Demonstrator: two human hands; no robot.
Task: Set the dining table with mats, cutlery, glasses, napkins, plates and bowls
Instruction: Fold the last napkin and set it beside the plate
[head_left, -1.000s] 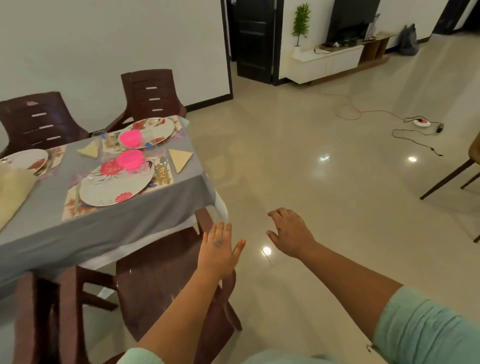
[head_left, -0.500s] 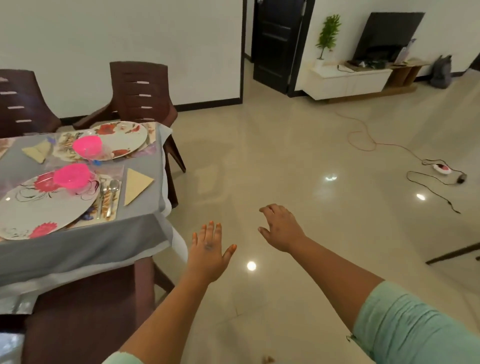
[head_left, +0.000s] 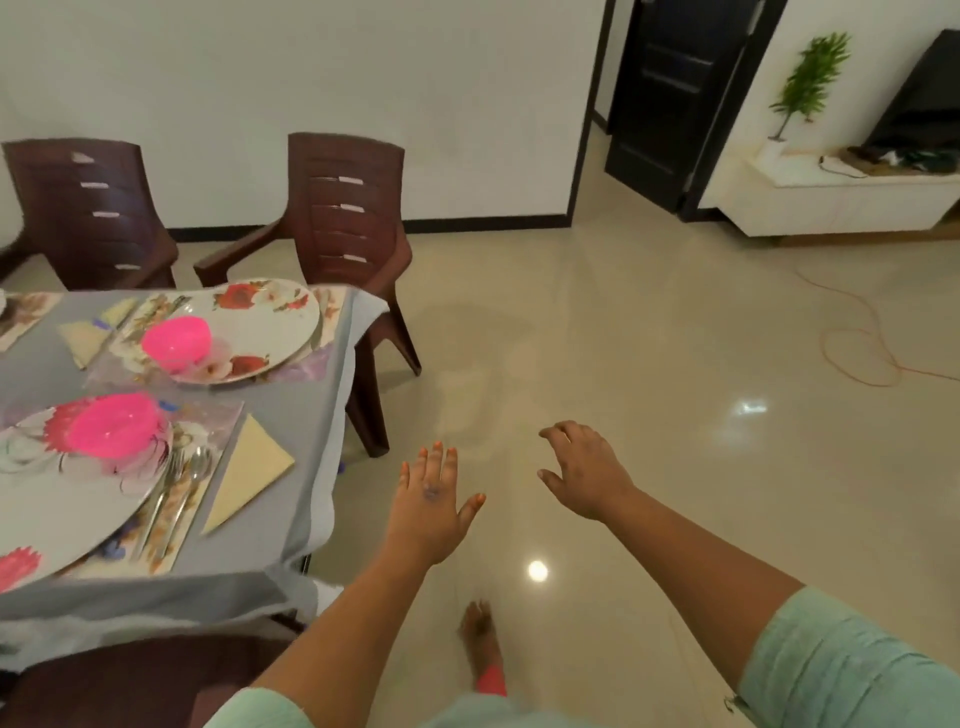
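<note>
Standing off the corner of the surface (head_left: 291, 415), the person holds both hands out over the floor, neither touching anything. The left hand (head_left: 428, 506) is released, fingers straight and slightly spread, palm down. The right hand (head_left: 584, 475) is also released, fingers loosely bent, holding nothing.

The laid settings lie to the left of the left hand. Nearest the corner: a folded napkin (head_left: 249, 470), its long axis running from near edge to far; beside it, further from the corner, cutlery (head_left: 176, 488) on a mat (head_left: 208, 415), then a floral plate (head_left: 62, 514) carrying a pink bowl (head_left: 111, 423). Beyond, a second plate (head_left: 260, 325) carries a second pink bowl (head_left: 176, 343).

Judgement: the left hand is the nearer to the surface; the right is well apart from it. Any further placing at this corner falls to the left hand, reaching leftward. No glass can be made out with certainty here. No brand, label or legible writing is visible.
</note>
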